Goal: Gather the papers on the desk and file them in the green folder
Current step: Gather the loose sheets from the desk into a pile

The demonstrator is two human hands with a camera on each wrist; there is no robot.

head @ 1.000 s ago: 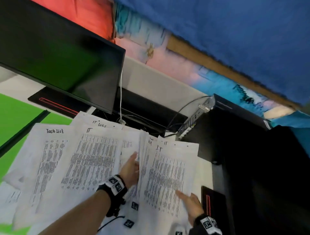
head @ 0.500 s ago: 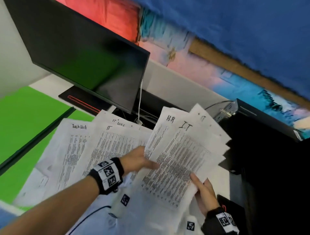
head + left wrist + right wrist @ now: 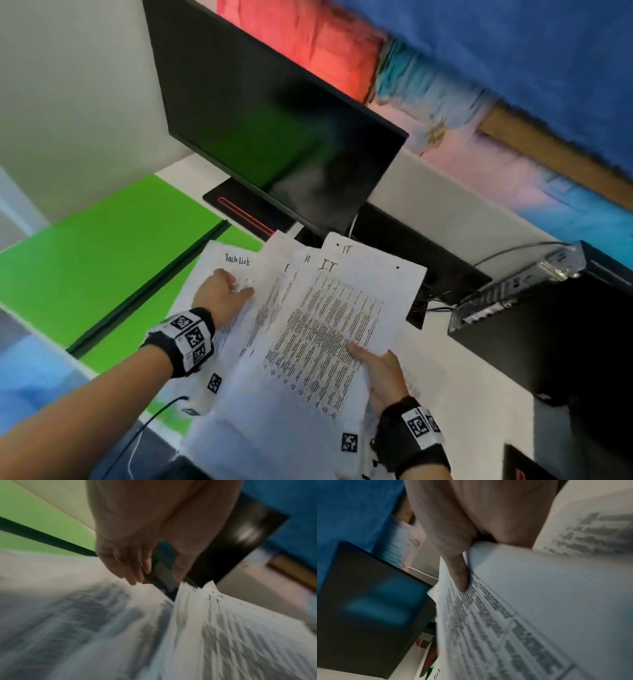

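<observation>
Several printed white papers [image 3: 329, 329] lie fanned over the desk, headed "Task List" and "IT". My right hand [image 3: 364, 356] grips the top bundle at its right edge, thumb on the print and fingers underneath. The right wrist view shows that thumb [image 3: 459, 577] pressed on the sheets [image 3: 513, 608]. My left hand [image 3: 236, 291] rests with relaxed fingers on the "Task List" sheet at the left of the fan. In the blurred left wrist view its fingers [image 3: 132, 572] hang just above the papers [image 3: 102, 622]. The green folder [image 3: 85, 267] lies open to the left, partly under the papers.
A black monitor [image 3: 274, 137] stands on its base [image 3: 246, 212] right behind the papers. A black box [image 3: 548, 335] with a cabled device [image 3: 513, 284] on top is at the right. A thin cable [image 3: 150, 421] trails off the desk's front edge.
My right hand has lifted the right bundle and swung it left over the other sheets. My left hand has slid left onto the "Task List" sheet. The view has turned left.
</observation>
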